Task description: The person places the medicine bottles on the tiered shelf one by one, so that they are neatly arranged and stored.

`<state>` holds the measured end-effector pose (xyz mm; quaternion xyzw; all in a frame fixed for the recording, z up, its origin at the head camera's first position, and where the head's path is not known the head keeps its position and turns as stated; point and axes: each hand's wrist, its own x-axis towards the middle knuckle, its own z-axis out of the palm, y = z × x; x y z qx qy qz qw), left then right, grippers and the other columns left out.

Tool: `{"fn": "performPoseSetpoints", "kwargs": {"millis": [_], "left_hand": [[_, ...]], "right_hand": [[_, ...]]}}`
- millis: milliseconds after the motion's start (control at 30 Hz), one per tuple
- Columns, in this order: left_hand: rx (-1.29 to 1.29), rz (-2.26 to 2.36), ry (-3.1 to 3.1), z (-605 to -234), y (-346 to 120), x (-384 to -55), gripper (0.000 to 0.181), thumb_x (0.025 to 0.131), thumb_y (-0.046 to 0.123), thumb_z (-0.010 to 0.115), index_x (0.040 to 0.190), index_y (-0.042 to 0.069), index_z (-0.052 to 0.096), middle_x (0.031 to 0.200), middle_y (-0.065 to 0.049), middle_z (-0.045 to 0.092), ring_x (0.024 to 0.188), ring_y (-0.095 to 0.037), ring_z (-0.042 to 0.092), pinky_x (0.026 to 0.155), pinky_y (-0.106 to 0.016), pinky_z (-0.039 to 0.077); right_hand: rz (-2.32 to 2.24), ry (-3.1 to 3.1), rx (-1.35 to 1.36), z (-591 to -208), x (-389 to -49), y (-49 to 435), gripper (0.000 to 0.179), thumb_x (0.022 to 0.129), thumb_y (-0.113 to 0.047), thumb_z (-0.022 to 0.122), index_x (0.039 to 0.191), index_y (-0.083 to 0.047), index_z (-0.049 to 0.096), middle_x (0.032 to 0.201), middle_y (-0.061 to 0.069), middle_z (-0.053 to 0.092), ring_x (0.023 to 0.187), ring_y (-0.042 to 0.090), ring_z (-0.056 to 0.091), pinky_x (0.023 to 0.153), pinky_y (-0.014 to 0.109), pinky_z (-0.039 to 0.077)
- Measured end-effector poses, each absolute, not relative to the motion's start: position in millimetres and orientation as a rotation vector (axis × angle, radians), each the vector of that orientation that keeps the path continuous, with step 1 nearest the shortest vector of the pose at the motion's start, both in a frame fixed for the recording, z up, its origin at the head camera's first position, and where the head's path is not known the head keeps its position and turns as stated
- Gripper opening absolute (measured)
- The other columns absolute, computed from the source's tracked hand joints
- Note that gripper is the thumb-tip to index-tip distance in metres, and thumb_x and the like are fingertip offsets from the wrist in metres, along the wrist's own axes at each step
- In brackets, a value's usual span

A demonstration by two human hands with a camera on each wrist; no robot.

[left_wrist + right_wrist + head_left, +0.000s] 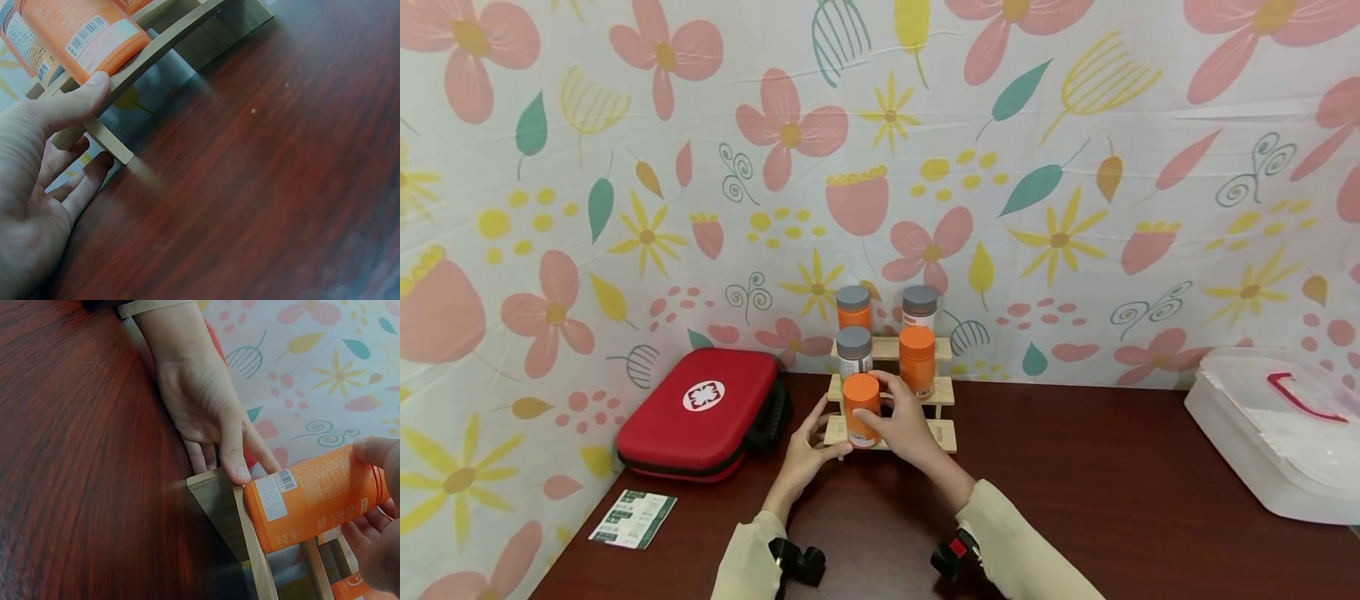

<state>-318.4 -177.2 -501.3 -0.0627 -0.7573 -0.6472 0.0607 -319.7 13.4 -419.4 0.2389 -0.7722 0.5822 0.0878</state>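
My right hand (912, 421) pinches an orange bottle (860, 392) between thumb and fingers near its cap. The bottle's base is at the left end of the lowest step of a stepped wooden rack (943, 435). At that same end, my left hand (803, 457) grips the rack. Its thumb (87, 100) lies on the step's front edge beside the bottle, and its fingers reach underneath. On the middle step are a grey-capped bottle (854, 348) and another orange bottle (917, 362). Two more grey-capped bottles, one orange (853, 317) and one white-labelled (920, 318), occupy the top step.
Left of the rack lies a red zip case (700, 417) with a white emblem. A white and green printed packet (634, 518) is nearer the table's left edge. At the right stands a translucent lidded box (1262, 450) with a red handle. Flowered cloth (1075, 275) hangs close behind the rack.
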Motion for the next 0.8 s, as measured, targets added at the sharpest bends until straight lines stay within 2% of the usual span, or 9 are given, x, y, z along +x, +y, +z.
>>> {"fn": "performPoseSetpoints", "kwargs": {"millis": [433, 800], "left_hand": [[-0.206, -1.955, -2.289, -505.6, -176.3, -317.4, 0.091, 0.081, 0.009, 0.079, 0.156, 0.021, 0.028, 0.142, -0.019, 0.052, 0.098, -0.016, 0.059, 0.079, -0.022, 0.05], [-0.199, -1.944, -2.287, -503.0, -177.4, -318.4, 0.091, 0.081, 0.009, 0.079, 0.155, 0.023, 0.029, 0.142, -0.019, 0.053, 0.1, -0.02, 0.06, 0.079, -0.024, 0.05]], "right_hand": [[1.684, -2.304, 0.718, -420.7, -317.5, 10.4, 0.061, 0.089, -0.014, 0.072, 0.142, -0.001, 0.043, 0.133, 0.02, 0.052, 0.123, 0.035, 0.053, 0.103, 0.051, 0.045], [1.591, -2.322, 0.743, -422.4, -324.3, 9.6, 0.061, 0.09, -0.02, 0.071, 0.14, -0.001, 0.041, 0.132, 0.018, 0.053, 0.116, 0.033, 0.056, 0.098, 0.05, 0.048]]}}
